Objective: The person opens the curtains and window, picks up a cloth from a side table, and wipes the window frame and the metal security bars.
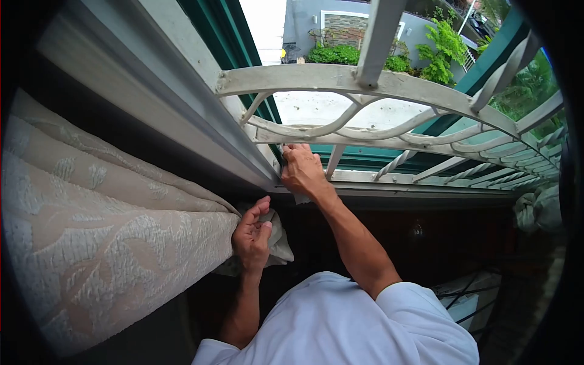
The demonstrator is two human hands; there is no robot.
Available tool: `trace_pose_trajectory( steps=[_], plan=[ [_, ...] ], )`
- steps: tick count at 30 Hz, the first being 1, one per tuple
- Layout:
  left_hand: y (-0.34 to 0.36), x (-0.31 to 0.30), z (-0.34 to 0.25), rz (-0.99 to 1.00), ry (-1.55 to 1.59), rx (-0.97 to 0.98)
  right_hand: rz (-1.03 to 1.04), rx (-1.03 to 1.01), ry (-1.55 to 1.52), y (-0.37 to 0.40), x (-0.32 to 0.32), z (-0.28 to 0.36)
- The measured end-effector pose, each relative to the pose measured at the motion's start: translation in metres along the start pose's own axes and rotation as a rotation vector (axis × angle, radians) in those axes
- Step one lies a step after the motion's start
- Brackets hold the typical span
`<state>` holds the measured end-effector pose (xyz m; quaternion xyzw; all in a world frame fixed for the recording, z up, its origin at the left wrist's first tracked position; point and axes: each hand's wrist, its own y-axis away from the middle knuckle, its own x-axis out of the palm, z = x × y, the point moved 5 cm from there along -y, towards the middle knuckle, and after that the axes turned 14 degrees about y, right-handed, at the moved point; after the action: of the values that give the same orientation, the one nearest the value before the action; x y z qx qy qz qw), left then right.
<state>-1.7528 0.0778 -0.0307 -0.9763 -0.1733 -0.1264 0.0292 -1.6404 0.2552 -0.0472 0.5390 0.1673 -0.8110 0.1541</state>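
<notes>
My right hand (pixel 302 171) reaches to the lower left corner of the window, beside the white metal grille (pixel 292 78). Its fingers are bent together against the green frame (pixel 267 106), and the fingertips are partly hidden. A small pale piece, perhaps cloth, shows under this hand; what the fingers grip cannot be made out. Lower down, my left hand (pixel 252 238) is raised next to the patterned curtain (pixel 121 255), thumb and fingers apart and slightly curled, with nothing seen in it. Behind that hand hangs a pale bunched cloth (pixel 280 240).
The grille's bars and curls run across the window to the right. A grey metal frame (pixel 201 121) slopes down at the left. Another bunched cloth (pixel 538 208) hangs at the far right. Outside are green bushes (pixel 334 55) and a wall.
</notes>
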Motion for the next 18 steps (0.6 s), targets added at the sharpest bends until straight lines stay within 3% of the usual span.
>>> trace_pose_trajectory(
  steps=[4,6,7,10,11,14,18],
  plan=[
    [-0.006,0.010,-0.006,0.058,-0.044,0.092,-0.078,0.061,-0.008,0.001,-0.005,0.002],
    [-0.006,0.007,-0.008,0.065,-0.033,0.077,-0.268,0.033,0.101,0.003,-0.002,0.007],
    [-0.007,0.008,-0.007,0.075,-0.019,0.029,-0.043,0.001,0.112,-0.004,-0.006,0.007],
    [-0.010,0.020,-0.004,0.114,0.011,0.002,0.034,-0.033,0.013,-0.005,-0.006,0.000],
    [-0.016,0.024,-0.007,0.127,0.020,0.046,-0.265,-0.064,-0.011,0.007,-0.011,0.003],
    [-0.017,0.019,-0.007,0.101,0.016,0.045,-0.381,-0.063,-0.150,0.066,-0.006,0.006],
    [-0.018,0.013,-0.008,0.117,0.017,0.056,-0.553,0.029,-0.201,0.065,-0.016,0.011]
  ],
)
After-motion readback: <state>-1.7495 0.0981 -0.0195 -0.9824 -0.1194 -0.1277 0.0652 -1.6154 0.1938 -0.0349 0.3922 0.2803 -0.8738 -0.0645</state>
